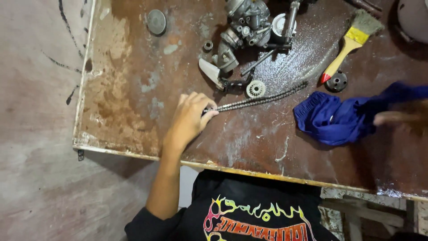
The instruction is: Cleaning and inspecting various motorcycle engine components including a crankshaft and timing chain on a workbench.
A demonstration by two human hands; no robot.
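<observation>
My left hand (189,118) pinches one end of a long metal chain (263,100) that lies stretched across the worn brown tabletop (133,102). My right hand (394,117), blurred at the right edge, grips a blue cloth (339,118) bunched on the table beyond the chain's other end. A small toothed sprocket (256,89) rests just above the chain's middle.
Grey engine parts (247,27) cluster at the top centre, with a round metal cap (156,21) to their left. A yellow-handled paintbrush (352,42) and a small black disc (336,82) lie at the upper right. The table's front edge (249,172) runs close to my body.
</observation>
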